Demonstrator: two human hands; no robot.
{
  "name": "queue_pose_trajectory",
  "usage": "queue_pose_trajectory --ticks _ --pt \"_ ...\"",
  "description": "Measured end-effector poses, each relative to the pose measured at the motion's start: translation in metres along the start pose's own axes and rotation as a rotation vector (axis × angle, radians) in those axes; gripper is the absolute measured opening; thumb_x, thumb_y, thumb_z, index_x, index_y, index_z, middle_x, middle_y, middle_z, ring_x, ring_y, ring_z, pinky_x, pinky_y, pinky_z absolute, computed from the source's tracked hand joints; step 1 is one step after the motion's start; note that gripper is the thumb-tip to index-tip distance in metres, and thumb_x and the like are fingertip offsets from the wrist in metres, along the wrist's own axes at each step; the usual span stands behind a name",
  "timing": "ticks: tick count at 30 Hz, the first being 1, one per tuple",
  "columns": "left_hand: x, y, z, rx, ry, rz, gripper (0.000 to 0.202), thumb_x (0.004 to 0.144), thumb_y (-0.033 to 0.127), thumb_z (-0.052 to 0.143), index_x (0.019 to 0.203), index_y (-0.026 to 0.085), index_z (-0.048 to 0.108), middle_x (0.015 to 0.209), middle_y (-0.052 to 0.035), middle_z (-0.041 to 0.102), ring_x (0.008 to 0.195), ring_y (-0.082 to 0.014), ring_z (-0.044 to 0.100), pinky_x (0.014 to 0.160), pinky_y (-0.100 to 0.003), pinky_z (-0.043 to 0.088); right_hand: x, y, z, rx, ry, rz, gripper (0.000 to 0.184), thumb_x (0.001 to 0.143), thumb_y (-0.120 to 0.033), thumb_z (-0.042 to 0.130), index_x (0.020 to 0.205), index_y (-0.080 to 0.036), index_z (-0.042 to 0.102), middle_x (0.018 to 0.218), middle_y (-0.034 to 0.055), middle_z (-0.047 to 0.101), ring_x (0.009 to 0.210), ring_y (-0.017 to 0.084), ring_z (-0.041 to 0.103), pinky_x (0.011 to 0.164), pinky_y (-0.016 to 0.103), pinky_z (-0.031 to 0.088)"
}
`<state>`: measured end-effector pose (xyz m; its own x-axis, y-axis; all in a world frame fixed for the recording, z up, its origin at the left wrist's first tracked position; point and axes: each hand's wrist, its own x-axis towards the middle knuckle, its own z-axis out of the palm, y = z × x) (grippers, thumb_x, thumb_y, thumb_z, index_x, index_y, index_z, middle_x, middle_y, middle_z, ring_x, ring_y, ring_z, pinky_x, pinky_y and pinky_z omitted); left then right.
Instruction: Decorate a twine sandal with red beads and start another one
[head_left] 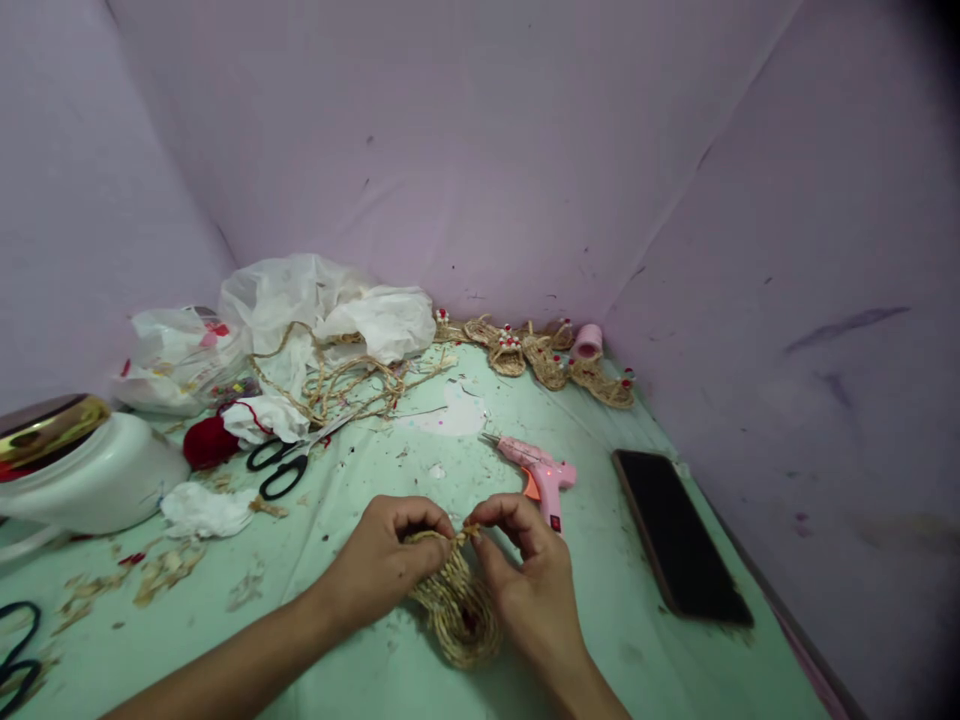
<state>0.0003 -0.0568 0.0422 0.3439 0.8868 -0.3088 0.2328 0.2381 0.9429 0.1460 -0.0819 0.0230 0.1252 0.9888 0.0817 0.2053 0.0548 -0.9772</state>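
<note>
Near the front of the table, a coiled piece of braided straw cord (465,630), shaped like a small slipper, hangs tilted below my hands. My left hand (397,555) is closed on its upper edge, thumb and fingers pressed together. My right hand (529,570) pinches a short cord end (469,533) at the top of the coil, close to the left fingertips. Just beyond the right hand lies a pink glue gun (536,465), its nozzle pointing left and an orange light showing. The coil's far side is partly hidden by my left fingers.
Several small woven straw slippers (547,365) with red and white beads line the back wall, beside a pink roll (587,342). A phone (679,535) lies right. Leftward are scissors (281,470), loose straw cord (330,390), plastic bags (292,290), red yarn (210,443) and a white pot (112,475).
</note>
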Motion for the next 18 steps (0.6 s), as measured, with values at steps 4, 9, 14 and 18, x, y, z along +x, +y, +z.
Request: queue_pose_trajectory --ticks 4,9,14,18 --pt "0.001 -0.001 -0.001 0.005 0.034 -0.01 0.014 0.063 0.025 0.056 0.066 0.012 0.06 0.057 0.0004 0.051 0.055 -0.0116 0.043 0.053 -0.023 0.034 -0.001 -0.003 -0.001 -0.1 -0.021 -0.041 0.016 0.064 -0.012 0.055 0.078 -0.02 0.054 0.077 0.0007 0.058 0.077 0.018 0.055 0.072 0.03 0.042" --pt "-0.001 0.0 0.002 0.03 0.02 0.005 0.013 0.064 0.024 0.055 0.064 0.012 0.06 0.058 0.0004 0.051 0.056 -0.0112 0.042 0.052 -0.021 0.033 0.0 0.0 0.005 0.076 -0.021 0.093 0.014 0.061 -0.01 0.052 0.071 -0.02 0.051 0.069 -0.002 0.055 0.069 0.015 0.054 0.065 0.027 0.042" --pt "0.0 0.001 0.002 0.0 0.016 -0.017 0.011 0.062 0.023 0.057 0.062 0.012 0.06 0.053 0.0028 0.048 0.051 -0.0088 0.037 0.048 -0.02 0.028 0.007 0.006 0.002 0.349 0.129 0.193 0.011 0.063 -0.013 0.049 0.071 -0.019 0.054 0.063 -0.0012 0.059 0.064 0.015 0.056 0.062 0.026 0.043" --pt "0.004 0.001 -0.002 -0.14 0.099 -0.047 0.015 0.061 0.027 0.063 0.066 0.013 0.06 0.053 0.0022 0.052 0.05 -0.0092 0.041 0.049 -0.021 0.031 0.009 0.006 -0.005 0.372 0.214 0.219 0.022 0.061 -0.024 0.065 0.082 -0.019 0.061 0.079 0.0034 0.065 0.074 0.018 0.059 0.066 0.029 0.045"
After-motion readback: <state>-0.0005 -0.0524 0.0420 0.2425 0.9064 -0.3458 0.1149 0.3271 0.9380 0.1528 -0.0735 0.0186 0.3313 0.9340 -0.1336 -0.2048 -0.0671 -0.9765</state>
